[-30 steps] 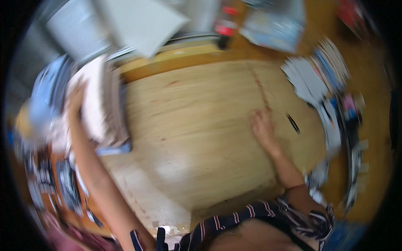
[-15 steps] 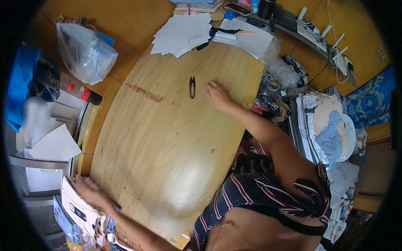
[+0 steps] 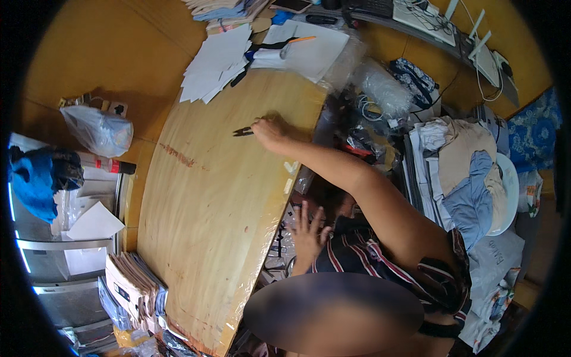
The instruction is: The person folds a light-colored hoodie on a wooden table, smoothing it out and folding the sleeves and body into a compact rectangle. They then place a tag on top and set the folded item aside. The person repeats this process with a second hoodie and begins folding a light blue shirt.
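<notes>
My right hand (image 3: 270, 134) reaches over the wooden table (image 3: 196, 226) with its fingers closed around a pair of dark thread snips (image 3: 242, 131). The blades stick out from the fingers toward the left, and the handle end is covered by the hand. My left hand (image 3: 307, 231) is drawn in close to my body, just off the table's near edge. Its fingers are spread and nothing is in them.
Loose white papers (image 3: 217, 62) lie at the table's far end. A stack of folded garments (image 3: 134, 288) stands by the lower left corner. Piled clothes (image 3: 470, 172) and clear plastic wrap (image 3: 383, 89) are on the right. A plastic bag (image 3: 100, 128) hangs at the left.
My right hand has picked up the thread snips, which lay on the table. My left hand has left the folded garments and come back to my body. The view has shifted.
</notes>
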The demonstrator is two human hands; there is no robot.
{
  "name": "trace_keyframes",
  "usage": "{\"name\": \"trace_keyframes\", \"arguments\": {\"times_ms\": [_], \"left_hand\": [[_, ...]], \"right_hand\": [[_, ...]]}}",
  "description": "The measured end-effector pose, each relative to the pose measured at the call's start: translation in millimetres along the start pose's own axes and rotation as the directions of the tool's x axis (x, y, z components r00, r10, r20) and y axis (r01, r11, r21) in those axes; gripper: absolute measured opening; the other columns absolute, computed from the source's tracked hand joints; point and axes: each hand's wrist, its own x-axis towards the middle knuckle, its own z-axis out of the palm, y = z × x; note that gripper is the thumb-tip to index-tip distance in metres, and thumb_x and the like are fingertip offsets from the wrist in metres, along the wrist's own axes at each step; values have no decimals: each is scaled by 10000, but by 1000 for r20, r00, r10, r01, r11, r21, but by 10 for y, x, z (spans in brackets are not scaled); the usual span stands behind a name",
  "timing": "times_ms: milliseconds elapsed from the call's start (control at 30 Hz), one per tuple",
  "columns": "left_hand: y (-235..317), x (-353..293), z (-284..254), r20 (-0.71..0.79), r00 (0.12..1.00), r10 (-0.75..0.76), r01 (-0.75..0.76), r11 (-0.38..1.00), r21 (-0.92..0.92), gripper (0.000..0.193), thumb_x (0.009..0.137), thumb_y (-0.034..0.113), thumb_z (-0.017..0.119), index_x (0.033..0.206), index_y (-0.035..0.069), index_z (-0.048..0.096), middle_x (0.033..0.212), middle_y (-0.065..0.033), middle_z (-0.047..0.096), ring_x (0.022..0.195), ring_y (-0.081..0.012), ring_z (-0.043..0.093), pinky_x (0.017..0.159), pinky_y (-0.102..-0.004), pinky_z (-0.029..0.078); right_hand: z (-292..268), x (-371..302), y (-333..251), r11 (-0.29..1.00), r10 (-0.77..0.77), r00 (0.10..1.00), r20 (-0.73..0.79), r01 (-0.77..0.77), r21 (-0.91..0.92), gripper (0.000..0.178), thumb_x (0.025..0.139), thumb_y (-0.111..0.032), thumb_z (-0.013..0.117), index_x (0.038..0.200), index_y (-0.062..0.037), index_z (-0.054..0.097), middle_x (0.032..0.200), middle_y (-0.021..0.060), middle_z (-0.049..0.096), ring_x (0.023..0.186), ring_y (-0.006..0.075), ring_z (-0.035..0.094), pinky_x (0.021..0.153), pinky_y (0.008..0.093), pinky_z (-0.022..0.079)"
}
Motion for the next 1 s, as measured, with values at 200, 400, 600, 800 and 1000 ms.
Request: {"name": "trace_keyframes", "arguments": {"times_ms": [200,400,600,800,1000], "left_hand": [[383,98,199,19,966,259,-254,958,-135,473,756,268,541,1202,175,413,1231,-124,372,1168,-306,310,918,-494,269],[406,89,557,52,915,400,-383,902,-197,406,741,220,557,1121,107,474,1007,-147,495,969,-330,450,810,-433,366],[554,299,456,190,799,571,-491,801,-343,365,738,178,558,1084,85,488,982,-136,529,908,-304,500,780,-387,397],[283,402,508,436,610,662,-533,750,-392,386,738,115,535,1117,90,468,976,-140,531,909,-304,504,789,-383,396],[332,539,874,375,390,841,-764,523,-378,387,728,89,516,1111,80,463,1007,-142,510,918,-306,493,770,-414,391]], "right_hand": [[-441,203,331,954,159,985,-67,-136,266,204,720,-96,458,814,42,575,872,214,567,796,345,563,684,393,461],[-1798,871,724,657,319,864,-389,94,748,458,754,-295,474,1166,-100,431,1058,188,511,950,316,500,818,375,400],[-1620,-1002,1039,966,-33,662,-749,213,145,316,695,-84,526,1011,-98,534,863,122,483,806,266,514,667,341,452],[-330,-5181,2288,421,756,98,-647,-830,367,249,744,-205,517,935,-56,574,867,141,583,793,276,553,667,382,431],[-1280,-7484,893,-407,60,-900,-432,-418,812,220,732,-230,504,903,-134,604,760,136,616,671,298,592,575,389,461]]}}
